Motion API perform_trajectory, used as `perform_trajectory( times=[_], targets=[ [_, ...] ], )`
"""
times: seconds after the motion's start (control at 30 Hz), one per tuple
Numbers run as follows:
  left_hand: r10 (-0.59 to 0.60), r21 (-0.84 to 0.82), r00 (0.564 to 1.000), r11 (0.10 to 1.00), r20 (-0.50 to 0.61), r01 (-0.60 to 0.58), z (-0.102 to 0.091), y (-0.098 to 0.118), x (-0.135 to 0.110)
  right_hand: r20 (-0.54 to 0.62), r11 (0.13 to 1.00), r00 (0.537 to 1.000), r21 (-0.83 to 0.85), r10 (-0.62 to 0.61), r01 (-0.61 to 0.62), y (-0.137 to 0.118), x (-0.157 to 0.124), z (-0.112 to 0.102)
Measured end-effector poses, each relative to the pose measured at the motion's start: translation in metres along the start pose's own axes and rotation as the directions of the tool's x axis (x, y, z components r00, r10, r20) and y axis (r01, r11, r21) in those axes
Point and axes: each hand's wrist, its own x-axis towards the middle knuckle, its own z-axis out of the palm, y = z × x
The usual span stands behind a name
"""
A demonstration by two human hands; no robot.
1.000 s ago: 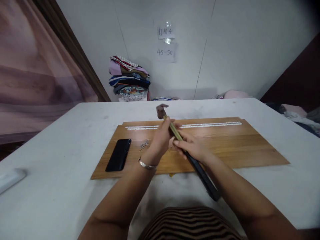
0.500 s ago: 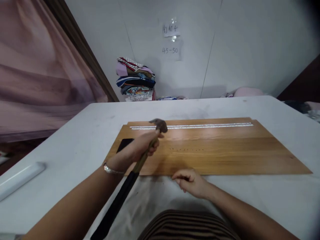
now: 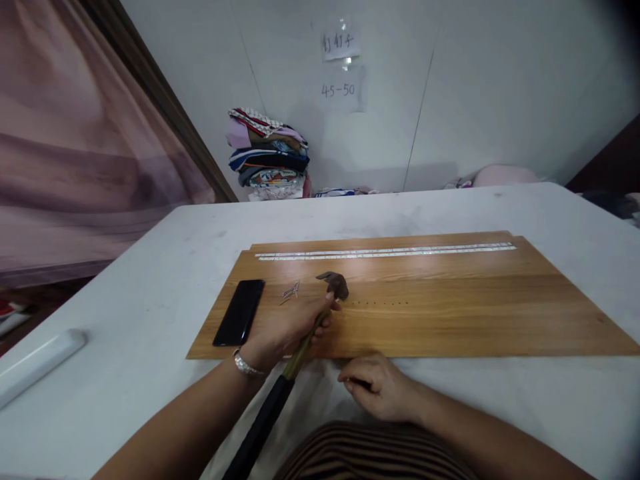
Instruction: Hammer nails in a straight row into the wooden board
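My left hand (image 3: 305,323) is wrapped around the upper handle of a claw hammer (image 3: 336,285), close below its head. The hammer's black grip (image 3: 263,423) runs down toward my body, and the head is over the wooden board (image 3: 450,327). A row of small dark dots (image 3: 375,303), nail heads or holes, runs to the right of the head. Left of my hand lies a small pile of nails (image 3: 291,291). My right hand (image 3: 377,387) rests at the board's near edge with fingers curled and thumb near the index finger; what they hold, if anything, is hidden.
A black phone (image 3: 239,312) lies on the board's left end. Two white measuring strips (image 3: 390,253) run along its far side. On the white table (image 3: 135,287), a white tube-like object (image 3: 45,363) lies at left. Folded cloth (image 3: 270,157) is stacked by the wall.
My left hand and the hammer have moved right and lower, closer to the board. The phone and nails, covered before, now show. My right hand stays nearly where it was.
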Motion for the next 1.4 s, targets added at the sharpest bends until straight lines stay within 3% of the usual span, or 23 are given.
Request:
perform_trajectory(
  times=[0.17,0.33,0.6,0.73,0.87,1.13,1.4],
  targets=[
    [0.007,0.031,1.000,0.999,-0.016,-0.007,0.0015,-0.0048,0.0009,0.040,0.999,0.999,-0.031,-0.033,0.034,0.0009,0.0007,-0.0003],
    [-0.004,0.030,1.000,1.000,0.016,0.003,0.0000,-0.0037,-0.0006,0.007,0.993,0.995,-0.062,-0.101,0.101,0.0027,0.0002,0.0000],
    [-0.019,0.025,0.998,1.000,0.058,0.018,-0.0055,-0.0010,-0.0010,0.129,0.974,0.980,-0.149,-0.154,0.173,-0.0005,-0.0021,-0.0047],
    [-0.021,0.063,0.998,0.998,0.058,0.017,-0.0040,-0.0069,0.0007,0.001,0.947,0.970,-0.216,-0.242,0.237,-0.0007,-0.0016,-0.0052],
    [-0.017,0.070,0.999,0.997,0.030,0.015,-0.0002,-0.0071,-0.0003,-0.133,0.939,0.960,-0.279,-0.246,0.202,0.0019,-0.0001,-0.0048],
    [-0.018,0.027,0.998,0.999,0.059,0.017,-0.0061,-0.0037,-0.0015,-0.123,0.950,0.963,-0.235,-0.238,0.205,0.0037,-0.0005,-0.0046],
    [0.007,0.063,1.000,0.998,0.005,-0.007,0.0009,-0.0072,0.0009,-0.166,0.951,0.954,-0.226,-0.250,0.210,0.0081,0.0009,-0.0043]
  ],
)
